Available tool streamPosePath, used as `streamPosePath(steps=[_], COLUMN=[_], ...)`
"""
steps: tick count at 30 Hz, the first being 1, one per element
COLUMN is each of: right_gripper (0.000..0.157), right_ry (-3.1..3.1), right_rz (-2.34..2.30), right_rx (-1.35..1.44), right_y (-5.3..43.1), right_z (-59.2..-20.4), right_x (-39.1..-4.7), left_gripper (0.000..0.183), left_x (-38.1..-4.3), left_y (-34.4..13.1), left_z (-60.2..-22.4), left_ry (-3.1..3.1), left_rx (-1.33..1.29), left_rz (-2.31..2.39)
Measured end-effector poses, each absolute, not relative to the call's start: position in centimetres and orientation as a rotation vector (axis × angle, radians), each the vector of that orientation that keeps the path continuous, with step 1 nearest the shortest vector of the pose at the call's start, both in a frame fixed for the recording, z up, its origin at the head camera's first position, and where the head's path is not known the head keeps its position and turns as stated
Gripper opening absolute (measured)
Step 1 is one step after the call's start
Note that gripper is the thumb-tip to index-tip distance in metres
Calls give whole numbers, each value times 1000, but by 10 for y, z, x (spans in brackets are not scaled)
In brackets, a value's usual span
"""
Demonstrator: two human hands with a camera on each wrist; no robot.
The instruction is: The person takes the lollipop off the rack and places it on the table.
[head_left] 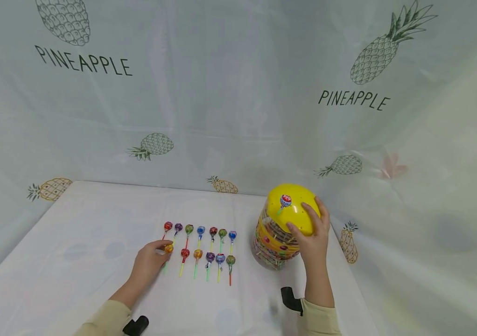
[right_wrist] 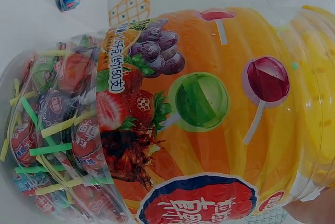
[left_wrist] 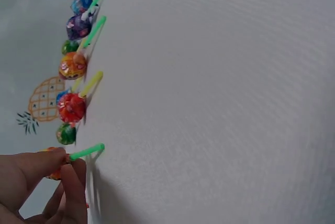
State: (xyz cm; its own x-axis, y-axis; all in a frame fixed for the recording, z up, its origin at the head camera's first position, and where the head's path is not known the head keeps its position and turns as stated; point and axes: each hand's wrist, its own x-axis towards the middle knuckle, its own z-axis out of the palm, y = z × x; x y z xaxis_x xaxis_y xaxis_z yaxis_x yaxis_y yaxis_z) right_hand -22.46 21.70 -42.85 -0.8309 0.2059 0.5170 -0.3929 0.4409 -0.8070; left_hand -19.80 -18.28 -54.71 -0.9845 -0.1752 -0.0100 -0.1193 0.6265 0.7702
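Between thumb and fingers my left hand point(head_left: 148, 262) pinches an orange-wrapped lollipop point(head_left: 169, 248) by its head, at the left end of the front row. Its green stick point(left_wrist: 88, 152) points away from the fingertips in the left wrist view. A red lollipop point(head_left: 185, 253) lies just to the right of it. My right hand point(head_left: 316, 238) grips the round yellow lid point(head_left: 291, 191) of a big clear candy jar point(head_left: 276, 245), fingers spread and bent over its right side. Through the jar's lower wall many wrapped lollipops point(right_wrist: 55, 85) show, below an orange fruit label point(right_wrist: 204, 145).
Two rows of lollipops lie on the white table point(head_left: 217, 308), the back row point(head_left: 201, 230) behind the front row point(head_left: 210, 257). The jar stands to their right near the table's back edge. A pineapple-print curtain point(head_left: 230, 93) hangs behind the table.
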Motion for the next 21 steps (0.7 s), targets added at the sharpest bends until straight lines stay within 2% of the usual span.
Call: streamPosePath(steps=[21], right_gripper=[51], right_ry=[-2137], right_rz=[1405], right_rx=[165], right_y=[216], right_z=[-425], right_x=[-222], left_gripper=[32], left_x=[-211], left_y=[-187], left_z=[-556], left_ry=[-2990], left_rx=[80], left_rz=[-1075])
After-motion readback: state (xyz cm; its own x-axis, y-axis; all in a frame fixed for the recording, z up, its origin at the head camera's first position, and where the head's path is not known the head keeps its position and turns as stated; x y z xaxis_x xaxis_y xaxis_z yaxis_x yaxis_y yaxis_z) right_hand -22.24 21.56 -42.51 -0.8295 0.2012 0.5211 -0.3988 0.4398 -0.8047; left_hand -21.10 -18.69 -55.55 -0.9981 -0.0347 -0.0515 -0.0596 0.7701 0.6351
